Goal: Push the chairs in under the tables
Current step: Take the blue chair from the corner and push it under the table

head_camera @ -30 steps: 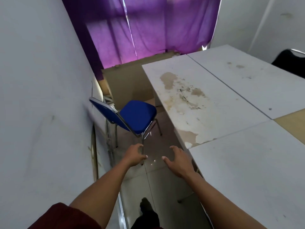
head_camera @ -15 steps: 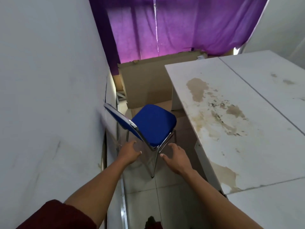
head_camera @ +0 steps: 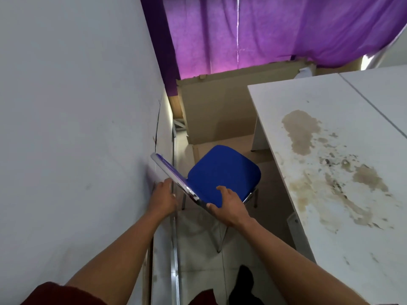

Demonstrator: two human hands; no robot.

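Note:
A blue padded chair (head_camera: 222, 170) with a chrome frame stands in the narrow aisle between the left wall and a stained white table (head_camera: 343, 164). Its backrest leans against the wall. My left hand (head_camera: 161, 198) is behind the backrest, fingers wrapped on its near edge. My right hand (head_camera: 228, 205) grips the near corner of the seat, thumb on top of the blue cushion. The chair's seat lies outside the table's edge, to its left.
A cardboard sheet (head_camera: 220, 111) stands at the aisle's far end under a purple curtain (head_camera: 253, 29). The white wall (head_camera: 77, 117) runs close on the left. A second white table (head_camera: 378, 89) adjoins at the right. My dark shoe (head_camera: 242, 287) shows on the tiled floor.
I have stepped closer to the chair. Both hands, open and apart before, have reached it: the left now holds the backrest and the right holds the seat corner.

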